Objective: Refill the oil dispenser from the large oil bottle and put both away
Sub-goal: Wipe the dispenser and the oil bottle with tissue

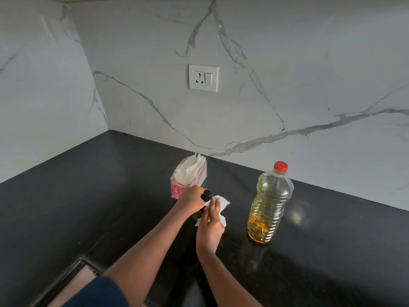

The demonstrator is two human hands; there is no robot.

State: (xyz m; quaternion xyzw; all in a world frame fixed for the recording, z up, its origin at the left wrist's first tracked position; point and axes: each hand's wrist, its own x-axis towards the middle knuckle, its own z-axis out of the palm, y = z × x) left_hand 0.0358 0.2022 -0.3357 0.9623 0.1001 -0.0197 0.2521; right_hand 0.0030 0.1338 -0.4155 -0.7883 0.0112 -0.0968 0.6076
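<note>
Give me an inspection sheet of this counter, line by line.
Surface: black countertop, glossy and speckled.
Job's things: oil dispenser, dark with a black cap, upright between the hands; large oil bottle, red cap on, upright to the right, partly filled.
Clutter: pink tissue box behind the dispenser, white tissues sticking out.
Hands: left hand grips the dispenser's top; right hand holds a paper tissue against its side.
Cables: nothing seen.
Surroundings: marble wall with a wall socket, nothing plugged in.
</note>
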